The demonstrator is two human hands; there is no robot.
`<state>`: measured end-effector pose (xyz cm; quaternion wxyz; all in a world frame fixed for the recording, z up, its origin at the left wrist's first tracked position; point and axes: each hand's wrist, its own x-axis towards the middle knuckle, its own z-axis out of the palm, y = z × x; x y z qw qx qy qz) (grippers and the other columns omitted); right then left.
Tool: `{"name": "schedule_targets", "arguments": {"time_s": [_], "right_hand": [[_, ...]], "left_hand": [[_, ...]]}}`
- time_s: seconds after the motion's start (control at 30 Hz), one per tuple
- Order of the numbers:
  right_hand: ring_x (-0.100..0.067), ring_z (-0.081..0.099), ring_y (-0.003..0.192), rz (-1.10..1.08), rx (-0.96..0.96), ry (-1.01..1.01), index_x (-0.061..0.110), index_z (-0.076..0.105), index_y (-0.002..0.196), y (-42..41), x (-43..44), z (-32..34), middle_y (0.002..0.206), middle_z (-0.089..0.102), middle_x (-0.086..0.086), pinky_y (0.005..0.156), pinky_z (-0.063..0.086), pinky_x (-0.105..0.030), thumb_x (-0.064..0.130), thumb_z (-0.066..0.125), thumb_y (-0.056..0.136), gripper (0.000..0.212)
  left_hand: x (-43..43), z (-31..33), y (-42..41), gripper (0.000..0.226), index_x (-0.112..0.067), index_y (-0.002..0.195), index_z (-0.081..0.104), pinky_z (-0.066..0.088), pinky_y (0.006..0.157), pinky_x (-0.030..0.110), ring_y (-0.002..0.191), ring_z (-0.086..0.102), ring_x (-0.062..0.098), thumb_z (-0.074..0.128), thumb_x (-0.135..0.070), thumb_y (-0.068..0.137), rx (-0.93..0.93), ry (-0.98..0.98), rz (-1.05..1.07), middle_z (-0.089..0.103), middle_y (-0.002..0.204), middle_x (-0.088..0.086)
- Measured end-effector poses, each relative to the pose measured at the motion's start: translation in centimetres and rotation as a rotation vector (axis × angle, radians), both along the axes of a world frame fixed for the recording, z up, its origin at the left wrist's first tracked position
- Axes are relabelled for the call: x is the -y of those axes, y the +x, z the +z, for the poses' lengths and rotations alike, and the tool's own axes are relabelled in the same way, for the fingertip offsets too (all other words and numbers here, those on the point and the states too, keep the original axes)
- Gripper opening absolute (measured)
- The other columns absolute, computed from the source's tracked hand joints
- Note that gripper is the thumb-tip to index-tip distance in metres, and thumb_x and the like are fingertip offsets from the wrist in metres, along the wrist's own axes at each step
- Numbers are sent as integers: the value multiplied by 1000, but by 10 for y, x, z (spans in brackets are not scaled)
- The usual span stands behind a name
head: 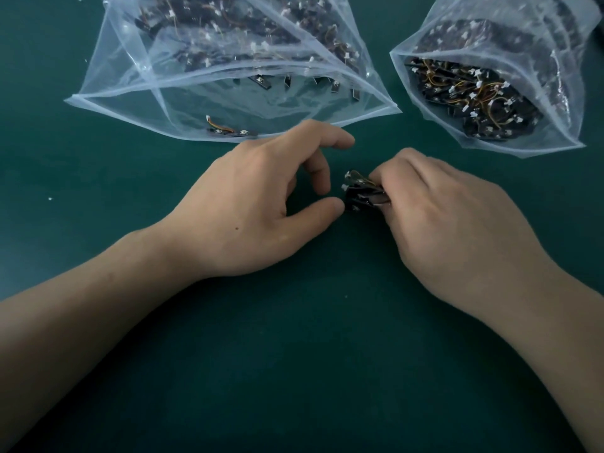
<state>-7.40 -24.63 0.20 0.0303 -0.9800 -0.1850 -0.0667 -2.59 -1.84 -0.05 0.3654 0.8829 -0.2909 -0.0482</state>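
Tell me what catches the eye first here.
At centre, the right hand pinches a small stack of black circuit boards over the green table, the left hand open beside it. Behind them lie two clear zip bags holding many such wired boards, the large bag at left and the smaller bag at right.

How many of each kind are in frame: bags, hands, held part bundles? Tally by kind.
Clear plastic bags: 2, the left bag and the right bag
Hands: 2, the left hand and the right hand
Bundle of black parts pinched in the right hand: 1
Total: 5
Parts inside the bags are too tangled to count.
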Motion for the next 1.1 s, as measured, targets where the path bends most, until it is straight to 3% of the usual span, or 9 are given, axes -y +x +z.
{"name": "schedule_targets", "arguments": {"time_s": [0.07,0.17,0.23,0.37,0.47,0.63,0.8,0.9,1.1], "right_hand": [[-26,45,68,5,34,68,9,55,102,4,3,0,91,49,-3,50,26,-32,10,56,103,1],[-24,38,73,-152,177,172,3,54,109,23,18,4,95,48,-10,57,24,-32,19,45,109,18],[-37,50,89,-319,273,95,-2,55,117,38,35,6,109,56,-26,71,35,-41,19,50,108,23],[-49,48,127,-503,316,1,9,48,129,40,47,6,134,48,-27,99,39,-61,33,60,100,39],[-46,55,118,-491,390,63,18,54,118,37,52,3,125,53,-21,95,45,-59,38,62,99,29],[-29,61,78,-505,254,249,21,63,112,48,65,-5,77,53,9,73,55,-48,38,66,98,23],[-30,65,87,-428,312,291,21,67,117,47,64,-12,102,67,0,75,54,-42,37,57,98,27],[-34,63,97,-435,247,211,20,70,125,48,65,-17,122,59,-5,76,51,-42,50,60,99,41],[-31,57,87,-528,288,247,20,64,113,53,71,-15,96,54,0,73,45,-40,18,58,99,16]], "left_hand": [[0,0,0,53,-31,140,53,47,65,34,70,54,11,65,-43,90,-5,1,5,64,99,-20],[0,0,0,51,-31,139,54,46,66,33,71,55,11,65,-42,91,-19,3,8,64,99,-20],[0,1,-1,50,-32,139,54,45,67,33,72,54,6,64,-42,91,-19,21,6,64,100,-20],[0,1,-1,49,-32,139,56,44,68,32,74,53,0,64,-42,91,-11,34,-1,63,100,-21],[-1,1,-1,47,-31,138,57,43,68,31,76,53,-2,64,-40,92,5,37,-6,63,100,-20],[0,-1,-1,43,-31,134,61,39,68,26,78,52,-10,66,-38,92,23,35,-20,63,100,-19],[0,-1,-1,40,-31,131,63,38,68,24,78,51,-12,66,-36,92,33,33,-29,62,99,-20],[0,-2,-1,37,-31,129,65,37,68,21,78,51,-15,66,-35,92,43,31,-32,62,99,-20],[-1,-2,0,31,-33,124,67,38,67,25,77,51,-12,66,-36,93,49,32,-41,61,99,-20]]}}
